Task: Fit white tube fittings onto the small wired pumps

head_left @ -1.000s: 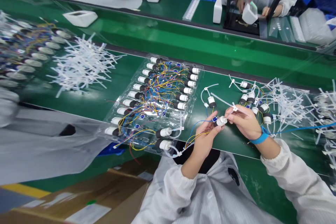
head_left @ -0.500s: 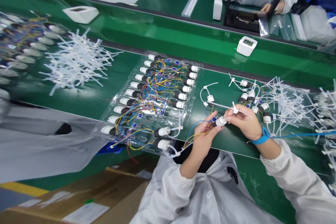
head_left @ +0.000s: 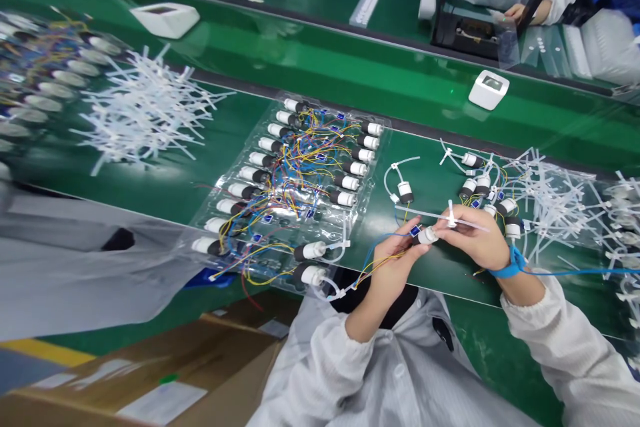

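My left hand (head_left: pixel 394 261) is closed round a small pump (head_left: pixel 427 235) with a white head; blue and yellow wires trail from it over the palm. A little blue board (head_left: pixel 415 231) sits at the fingertips. Pinched in my right hand (head_left: pixel 475 235) is a piece of white tubing with a T-shaped connector (head_left: pixel 452 215); its lower end meets the pump head, and the fingers hide the joint. Behind my hands stands another pump (head_left: pixel 405 191) with curved tubing. To the right lie several pumps with tubing (head_left: pixel 483 185).
A clear plastic tray (head_left: pixel 367 210) with rows of wired pumps lies left of my hands. Loose tubing pieces pile up at the left (head_left: pixel 147 110) and right (head_left: pixel 555 200). White devices (head_left: pixel 489 89) rest on the green conveyor (head_left: pixel 350 60). A co-worker's hand (head_left: pixel 515 12) is across it.
My hands have stayed together at the pump head with the same grip, appearing slightly farther right as the view shifts. White devices on the conveyor have moved right. The co-worker's hand has reached a white device.
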{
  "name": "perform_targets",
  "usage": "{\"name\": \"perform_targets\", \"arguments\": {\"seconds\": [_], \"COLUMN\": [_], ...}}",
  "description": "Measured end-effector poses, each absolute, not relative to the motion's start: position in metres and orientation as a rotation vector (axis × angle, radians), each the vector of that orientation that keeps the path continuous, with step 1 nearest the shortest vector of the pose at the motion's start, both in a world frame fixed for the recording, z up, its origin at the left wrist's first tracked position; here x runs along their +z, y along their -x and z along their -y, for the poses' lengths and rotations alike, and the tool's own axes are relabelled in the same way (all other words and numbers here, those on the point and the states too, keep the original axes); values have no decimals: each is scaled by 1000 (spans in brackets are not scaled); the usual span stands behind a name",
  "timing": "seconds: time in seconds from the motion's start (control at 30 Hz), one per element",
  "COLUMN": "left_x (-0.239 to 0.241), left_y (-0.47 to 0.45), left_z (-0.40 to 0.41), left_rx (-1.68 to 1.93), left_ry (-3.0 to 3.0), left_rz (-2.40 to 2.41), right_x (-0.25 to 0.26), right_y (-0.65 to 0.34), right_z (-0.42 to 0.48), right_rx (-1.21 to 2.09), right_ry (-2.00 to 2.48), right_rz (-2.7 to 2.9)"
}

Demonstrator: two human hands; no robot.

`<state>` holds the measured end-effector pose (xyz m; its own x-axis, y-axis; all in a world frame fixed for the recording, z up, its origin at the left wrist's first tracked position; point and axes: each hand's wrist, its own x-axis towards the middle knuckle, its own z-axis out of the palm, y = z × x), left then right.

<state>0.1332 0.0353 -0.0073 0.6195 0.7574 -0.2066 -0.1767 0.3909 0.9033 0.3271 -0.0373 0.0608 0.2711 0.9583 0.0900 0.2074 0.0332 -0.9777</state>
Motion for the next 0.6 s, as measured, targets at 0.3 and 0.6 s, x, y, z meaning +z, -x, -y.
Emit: {"name": "perform_targets", "arguments": {"seconds": [0.3, 0.6], "left_x": [-6, -5], "left_y": [-136, -134], "left_z": [-33, -30], "left_rx": [681, 727], "left_ry": [-1089, -1220], "left_rz": [-696, -743], "right_x": [61, 68], "right_y": [-337, -343], "right_z": [42, 37], "right_rx": [633, 549], "right_ry": [1471, 1389], "right_rz": [1446, 1578]}}
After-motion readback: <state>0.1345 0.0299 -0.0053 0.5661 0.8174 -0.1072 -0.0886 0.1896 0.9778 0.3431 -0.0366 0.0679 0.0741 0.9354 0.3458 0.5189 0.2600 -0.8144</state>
